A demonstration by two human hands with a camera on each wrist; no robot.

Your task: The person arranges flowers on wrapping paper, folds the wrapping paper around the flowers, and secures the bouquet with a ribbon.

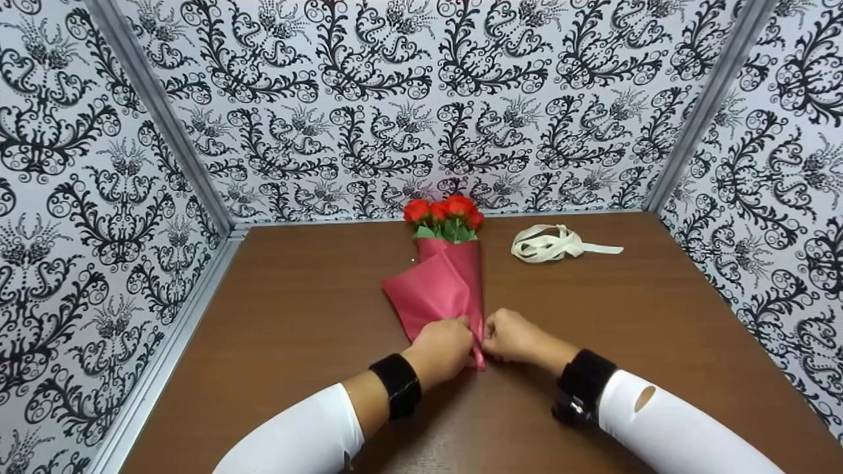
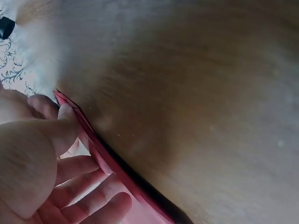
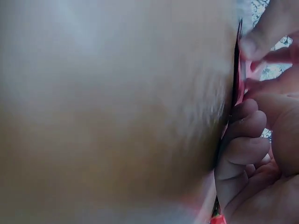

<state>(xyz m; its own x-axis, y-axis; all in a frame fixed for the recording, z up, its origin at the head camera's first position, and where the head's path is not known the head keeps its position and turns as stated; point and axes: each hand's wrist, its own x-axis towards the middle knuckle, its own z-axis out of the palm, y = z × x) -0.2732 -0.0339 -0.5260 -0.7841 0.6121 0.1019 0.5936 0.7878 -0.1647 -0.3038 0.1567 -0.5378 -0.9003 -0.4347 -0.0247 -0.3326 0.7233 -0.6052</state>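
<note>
A bouquet of red roses (image 1: 454, 207) with green leaves lies on the table, blooms pointing to the back wall. Red wrapping paper (image 1: 431, 293) surrounds its stems, with one flap folded across the front and flaring left. My left hand (image 1: 444, 349) lies over the narrow lower end and grips the paper there. Along the paper's edge (image 2: 105, 156) in the left wrist view, the thumb presses while the other fingers spread beneath. From the right side my right hand (image 1: 517, 336) pinches the same edge with curled fingers (image 3: 245, 151), close beside the left. The stems are hidden inside the wrap.
A loosely coiled cream ribbon (image 1: 573, 247) lies at the back right of the brown table (image 1: 296, 316), its tail pointing right. Patterned black-and-white walls (image 1: 369, 131) enclose the back and sides, with metal posts (image 1: 711, 99) at the corners.
</note>
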